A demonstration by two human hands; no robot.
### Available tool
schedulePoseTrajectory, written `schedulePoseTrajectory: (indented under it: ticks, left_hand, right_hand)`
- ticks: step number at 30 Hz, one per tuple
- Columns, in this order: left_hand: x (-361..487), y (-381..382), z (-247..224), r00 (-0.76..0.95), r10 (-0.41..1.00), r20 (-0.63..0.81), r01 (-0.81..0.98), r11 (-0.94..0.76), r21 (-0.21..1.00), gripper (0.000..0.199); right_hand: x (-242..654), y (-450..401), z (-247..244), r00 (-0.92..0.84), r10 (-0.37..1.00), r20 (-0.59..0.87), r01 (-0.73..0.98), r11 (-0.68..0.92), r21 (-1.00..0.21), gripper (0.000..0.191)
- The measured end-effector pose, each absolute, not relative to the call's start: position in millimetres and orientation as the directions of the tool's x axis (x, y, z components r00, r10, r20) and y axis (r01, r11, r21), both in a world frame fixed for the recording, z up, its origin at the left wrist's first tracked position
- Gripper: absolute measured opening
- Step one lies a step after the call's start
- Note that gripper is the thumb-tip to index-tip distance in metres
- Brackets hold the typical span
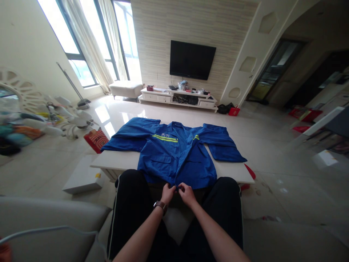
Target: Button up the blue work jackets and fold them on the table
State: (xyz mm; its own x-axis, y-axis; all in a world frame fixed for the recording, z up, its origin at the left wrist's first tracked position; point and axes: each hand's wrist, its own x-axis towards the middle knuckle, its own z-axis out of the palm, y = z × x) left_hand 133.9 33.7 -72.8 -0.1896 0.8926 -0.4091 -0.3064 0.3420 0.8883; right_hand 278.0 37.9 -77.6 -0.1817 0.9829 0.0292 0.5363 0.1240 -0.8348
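A blue work jacket (160, 154) with yellow-green reflective stripes lies spread, front up, over a white table (114, 160), its sleeves out to both sides. Its bottom hem hangs at the near table edge between my knees. At the middle of that hem, my left hand (168, 193), with a brown watch on the wrist, pinches the fabric. Close beside it, my right hand (187, 194) also pinches the hem, fingertips almost touching the left ones. The small bit of cloth between the fingers is partly hidden.
Beyond the table stands a low white cabinet (158, 96) under a wall television (192, 60). A red patterned bag (96, 141) and a white box (83, 176) are on the floor at left. A grey sofa (49, 225) is beside me.
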Motion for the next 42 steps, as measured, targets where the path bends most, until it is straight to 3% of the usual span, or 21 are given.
schedulePoseTrajectory:
  ticks: [36, 42]
  left_hand:
    - [134.5, 31.1, -62.5, -0.158, 0.894, -0.420, -0.307, 0.360, 0.881, 0.033]
    - [132.8, 32.8, -62.2, -0.165, 0.895, -0.415, -0.295, 0.356, 0.887, 0.029]
  right_hand:
    - [276.8, 37.4, -74.9, -0.175, 0.985, 0.011, 0.534, 0.104, -0.839, 0.017]
    - [277.3, 38.1, -78.1, -0.175, 0.985, 0.007, 0.540, 0.102, -0.836, 0.018]
